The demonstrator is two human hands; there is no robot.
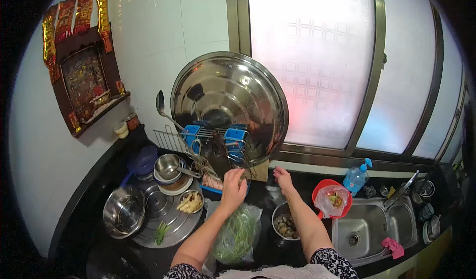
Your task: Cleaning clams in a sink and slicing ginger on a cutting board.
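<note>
My left hand [235, 189] reaches to the front of the wire dish rack [169, 139], above a blue-rimmed tray [212, 190]. Its fingers are bent, and what they touch is hidden. To the right, my right hand [283, 178] hovers over the black counter near a wooden board [262, 171], with nothing visible in it. Behind the rack leans a large round steel tray [238, 89]. A clear plastic bag of green vegetables [238, 236] lies below my left hand. Partly under my right forearm stands a pot [274, 225] with shellfish [285, 224] inside.
At left, a round metal tray [148, 238] bears stacked bowls, cut scallions [161, 233] and a bowl of pale food pieces [190, 201]. A steel basin [124, 212] overlaps it. A red colander [319, 189], soap bottle [356, 179] and double sink [362, 227] are at right.
</note>
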